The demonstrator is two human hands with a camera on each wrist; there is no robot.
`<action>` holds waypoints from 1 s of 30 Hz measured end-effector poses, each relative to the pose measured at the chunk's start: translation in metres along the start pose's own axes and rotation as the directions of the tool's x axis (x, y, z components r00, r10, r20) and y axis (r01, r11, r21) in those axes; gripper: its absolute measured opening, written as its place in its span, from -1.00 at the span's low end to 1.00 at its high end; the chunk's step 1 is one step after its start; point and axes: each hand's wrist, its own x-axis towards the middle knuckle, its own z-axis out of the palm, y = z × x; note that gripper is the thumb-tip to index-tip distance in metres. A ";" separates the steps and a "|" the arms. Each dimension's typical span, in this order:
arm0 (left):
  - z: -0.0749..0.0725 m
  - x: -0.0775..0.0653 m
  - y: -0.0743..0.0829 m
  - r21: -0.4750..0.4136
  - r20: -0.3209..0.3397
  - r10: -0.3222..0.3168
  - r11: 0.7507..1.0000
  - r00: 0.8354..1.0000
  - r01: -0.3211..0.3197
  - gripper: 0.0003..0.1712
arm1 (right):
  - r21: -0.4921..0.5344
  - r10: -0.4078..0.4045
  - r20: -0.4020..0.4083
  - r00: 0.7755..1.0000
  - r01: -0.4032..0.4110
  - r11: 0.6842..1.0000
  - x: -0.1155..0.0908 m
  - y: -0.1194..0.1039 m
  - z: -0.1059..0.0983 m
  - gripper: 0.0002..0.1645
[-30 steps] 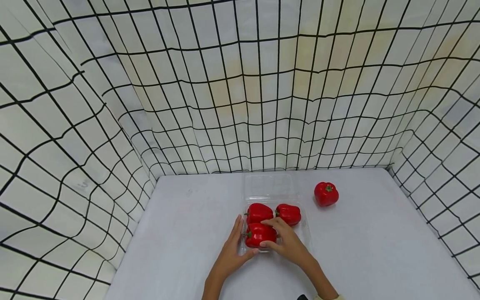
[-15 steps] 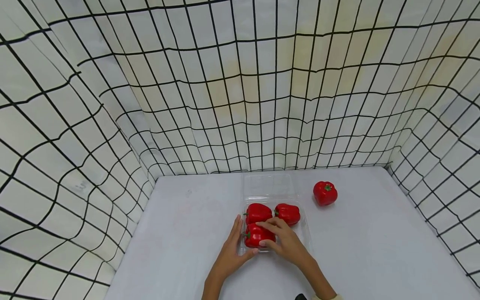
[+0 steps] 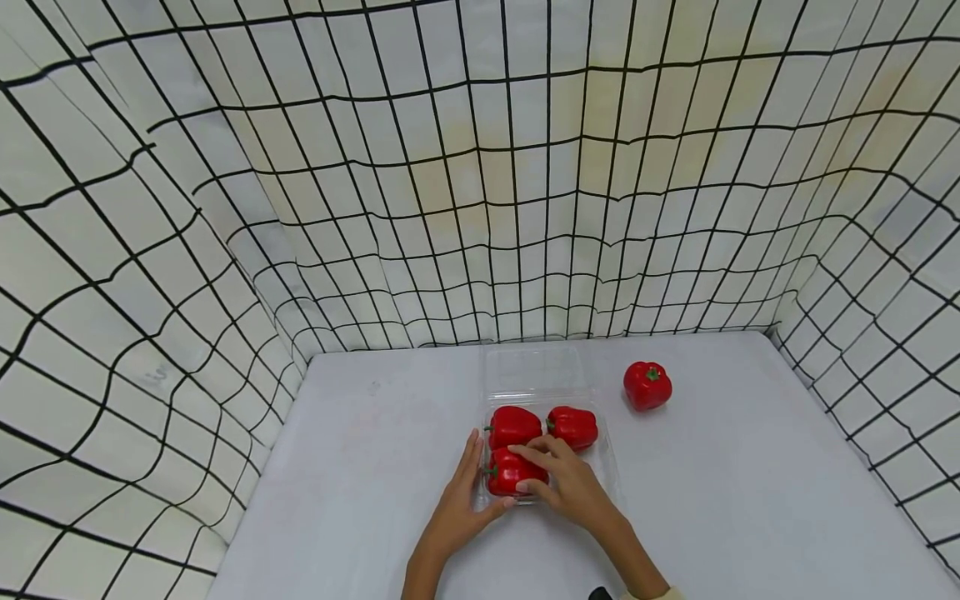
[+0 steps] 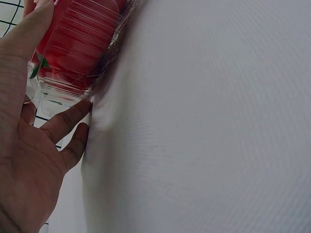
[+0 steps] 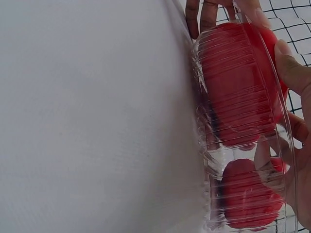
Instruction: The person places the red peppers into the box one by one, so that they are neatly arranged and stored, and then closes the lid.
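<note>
Three red bell peppers sit in a clear plastic clamshell box (image 3: 613, 471). My right hand (image 3: 576, 493) holds the front bell pepper (image 3: 507, 475) from its right side, thumb at the near side and fingers over the top. That pepper's green stem points left. My left hand (image 3: 459, 515) steadies the box's front left corner, fingers straight along the left wall and thumb along the front. In the left wrist view, fingertips touch the ribbed plastic low by the table. Behind the held pepper lies a second bell pepper (image 3: 514, 426), with a third bell pepper (image 3: 573, 427) to its right.
The box's transparent lid (image 3: 532, 368) lies folded open toward the back. Another red bell pepper (image 3: 647, 386) rests outside the box at the back right of the white table (image 3: 360, 500). Black netting (image 3: 547, 183) over white sheeting surrounds the table's back and sides.
My right fingers have slid slightly left over the front bell pepper. My left hand stays against the box, and the head view has shifted a little.
</note>
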 end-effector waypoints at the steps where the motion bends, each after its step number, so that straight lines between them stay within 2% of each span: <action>1: 0.000 0.000 0.000 -0.001 0.000 0.002 1.000 1.000 -0.002 0.15 | -0.001 -0.004 -0.002 1.000 0.004 1.000 0.000 0.000 0.000 -0.38; 13: -0.001 0.000 0.000 -0.016 0.003 -0.025 1.000 1.000 0.025 0.16 | -0.040 -0.069 -0.003 0.998 0.069 0.997 0.000 0.000 0.000 -0.36; 18: -0.001 0.000 0.000 -0.018 0.003 -0.034 0.999 0.999 0.035 0.17 | -0.037 -0.069 0.011 0.998 0.069 0.997 0.001 -0.001 -0.002 -0.36; 24: 0.000 -0.001 0.001 -0.020 0.003 -0.009 1.000 1.000 0.009 0.15 | -0.070 -0.057 -0.004 0.998 0.057 0.996 -0.002 0.001 0.001 -0.34; 30: -0.001 0.000 0.001 -0.012 0.004 0.010 1.000 1.000 -0.010 0.15 | -0.108 -0.107 -0.047 0.993 0.101 0.989 -0.004 0.002 0.004 -0.31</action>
